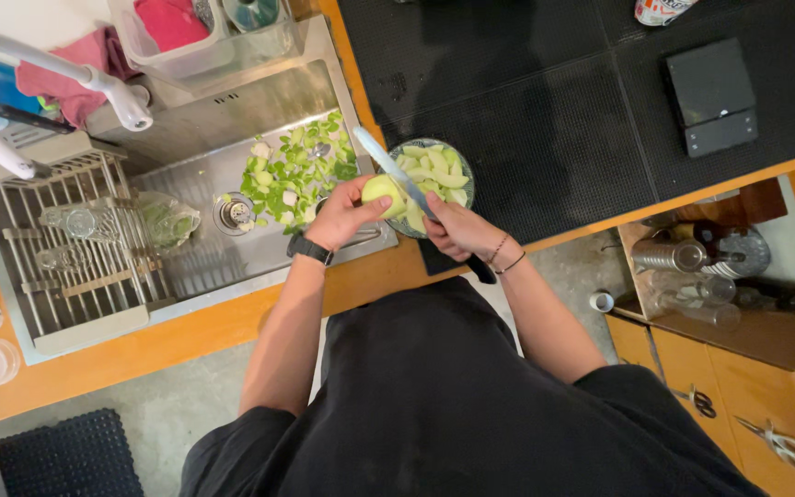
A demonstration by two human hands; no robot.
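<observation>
Left hand (pixel 347 213) is closed around a peeled pale-green fruit (pixel 385 193), fingers wrapped over its left side, thumb on the near face; the fruit sits in the air over the seam between the sink (pixel 232 138) and the black mat, just touching or overlapping the left rim of the glass bowl (pixel 465 184) in this view. Right hand (pixel 453 230) is closed on the handle of a knife (pixel 388 166); the handle itself is hidden in the fist. Key relation: the blade's long axis runs diagonally from the right hand up and to the left, crossing the fruit's right side, tip out past the fruit above the sink edge. So the fruit lies between the two hands, left hand on its far-left side, blade against its right side, edge pointing roughly toward the left thumb. Can't tell how deep the blade sits in the flesh, or whether it only rests on the surface. Bowl is right behind/under the blade, already holding pale green slices (pixel 434 170); it stands on the black mat on the tabletop (pixel 554 138). Green peelings and scraps (pixel 292 175) are piled in the sink just left of the left hand, near the drain (pixel 232 213). Left hand is the nearer one to the sink, right hand nearer the bowl. Further off: a drying rack (pixel 75 248) with glasses on the left and a small black scale (pixel 710 97) well apart on the right.
</observation>
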